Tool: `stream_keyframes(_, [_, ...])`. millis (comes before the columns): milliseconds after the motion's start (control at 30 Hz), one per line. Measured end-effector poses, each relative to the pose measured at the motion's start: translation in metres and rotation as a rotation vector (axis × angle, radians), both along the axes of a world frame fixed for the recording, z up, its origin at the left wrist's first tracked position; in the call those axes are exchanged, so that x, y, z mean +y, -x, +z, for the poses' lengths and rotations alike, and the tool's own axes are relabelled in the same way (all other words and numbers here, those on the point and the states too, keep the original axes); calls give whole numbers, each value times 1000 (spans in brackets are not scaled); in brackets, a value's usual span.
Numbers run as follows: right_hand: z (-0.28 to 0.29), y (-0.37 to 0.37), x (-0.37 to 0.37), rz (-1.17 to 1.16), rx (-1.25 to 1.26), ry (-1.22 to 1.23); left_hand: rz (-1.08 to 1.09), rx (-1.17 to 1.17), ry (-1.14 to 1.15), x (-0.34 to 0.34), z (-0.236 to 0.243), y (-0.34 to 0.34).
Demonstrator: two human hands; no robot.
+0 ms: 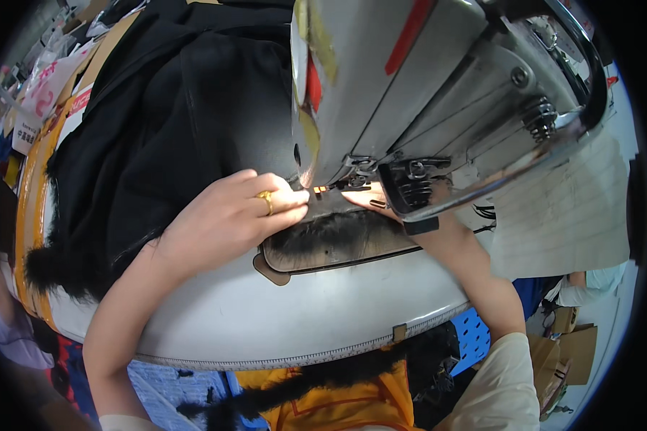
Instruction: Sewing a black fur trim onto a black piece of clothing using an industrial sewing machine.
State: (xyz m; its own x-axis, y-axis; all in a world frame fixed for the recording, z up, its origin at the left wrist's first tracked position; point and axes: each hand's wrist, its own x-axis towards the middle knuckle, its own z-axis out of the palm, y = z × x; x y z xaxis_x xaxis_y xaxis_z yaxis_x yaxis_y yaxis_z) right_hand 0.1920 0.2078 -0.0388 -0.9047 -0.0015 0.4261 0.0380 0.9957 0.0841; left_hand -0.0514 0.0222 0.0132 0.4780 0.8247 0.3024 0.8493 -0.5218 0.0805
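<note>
- Black garment [151, 108]: 10 o'clock from view centre, spread over the worktop [266, 323].
- Left hand [244, 212]: 9 o'clock, gold ring [267, 202] fitted; fingers together, fingertips on dark material beside the lit stitching area.
- Black fur strip [327, 235]: 6 o'clock, near centre, between the hands.
- Right hand [366, 198]: 2 o'clock, near centre, apart from the left, partly hidden; grip cannot be determined.
- Sewing machine [424, 93]: 1 o'clock, above the right hand.
</note>
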Motion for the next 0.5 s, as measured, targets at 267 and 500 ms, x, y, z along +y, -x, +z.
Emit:
stream_keyframes(267, [3, -5, 9, -88, 22, 138, 123, 96, -177, 6, -9, -8])
stream_keyframes(500, [17, 0, -1, -96, 28, 118, 149, 100, -150, 6, -10, -9])
